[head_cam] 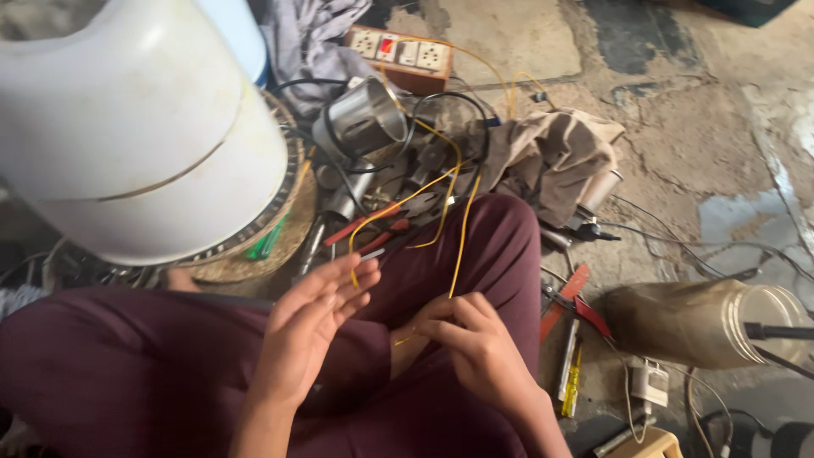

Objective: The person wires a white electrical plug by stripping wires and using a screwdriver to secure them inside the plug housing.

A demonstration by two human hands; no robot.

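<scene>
Left hand (309,326) open, fingers spread, touching one yellow wire (373,222) at fingertips. Right hand (475,343) pinched closed on the other yellow wire's (463,237) lower end, above maroon-trousered lap (127,365). Wires run up toward power strip (400,53). Red-handled pliers (566,301) on floor nearby.

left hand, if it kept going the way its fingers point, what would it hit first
Probably the yellow wire looping just past the left hand fingertips, then the red-handled pliers beyond; depth is unclear.

A white plastic drum (127,127), socket board (400,53) and clear jar (704,322).
</scene>
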